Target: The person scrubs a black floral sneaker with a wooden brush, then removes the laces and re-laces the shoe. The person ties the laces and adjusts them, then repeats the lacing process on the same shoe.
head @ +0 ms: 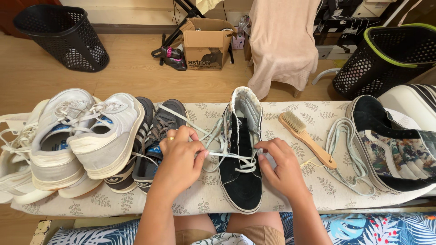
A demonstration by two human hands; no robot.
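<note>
Laces (225,152) run pale across the front of a black high-top sneaker (240,163) that lies toe toward the person on the leaf-print counter (200,199), between the two hands. The left hand (179,159), a ring on one finger, has its fingers pinched shut on a length of lace pulled out to the side; the right hand (281,165) has its fingertips closed on the lace at the shoe's right edge, near an eyelet.

Close on the left sit a dark striped trainer (156,140) and a heap of white trainers (77,136). To the right lie a wooden brush (306,138), a loose coil of pale lace (349,149) and a floral high-top (395,149).

As a judgement, the likeliest slip is uneven lacing: a harder pull from one side could draw the lace through and leave one end short. The slack strand trailing over the dark striped trainer could also snag there, or drag that shoe along. A sharp tug might swing the sneaker into the brush.
</note>
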